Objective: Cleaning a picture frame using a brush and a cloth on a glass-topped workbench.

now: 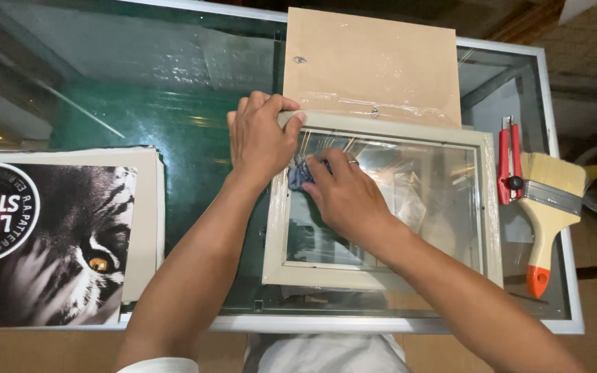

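Two hands worked on the picture frame (488, 207). The left hand (260, 141) gripped its top corner. The right hand (343, 193), just beside, pinched a blue cloth (300, 176) against the glass. Small, gentle rubs seemed best.

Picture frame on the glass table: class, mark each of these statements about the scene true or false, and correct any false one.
1. The left hand grips the top left corner of the picture frame. True.
2. The right hand presses a dark blue cloth against the frame's glass. True.
3. The paintbrush lies inside the frame. False: it lies on the glass table, to the right of the frame.
4. The red utility knife is held in the right hand. False: it lies beside the paintbrush, untouched.
5. A tiger print lies to the left of the person's arms. True.
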